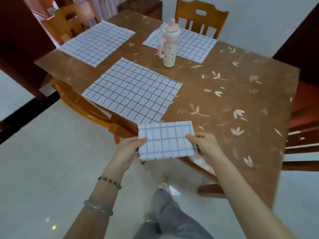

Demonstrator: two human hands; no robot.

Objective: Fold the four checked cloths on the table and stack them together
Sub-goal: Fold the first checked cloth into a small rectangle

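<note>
I hold a folded white cloth with dark checks (166, 139) above the table's near corner. My left hand (129, 150) pinches its left edge and my right hand (205, 144) pinches its right edge. Three more checked cloths lie flat and unfolded on the table: one close by in the middle (133, 90), one at the far left (96, 43), and one at the far side (193, 44), partly hidden behind a bottle.
A pink and cream bottle (170, 44) stands upright on the brown leaf-patterned table (233, 94), on the far cloth's edge. Wooden chairs stand at the far side (201, 16), the left (72, 19) and the right (303, 135). My legs are over the tiled floor below.
</note>
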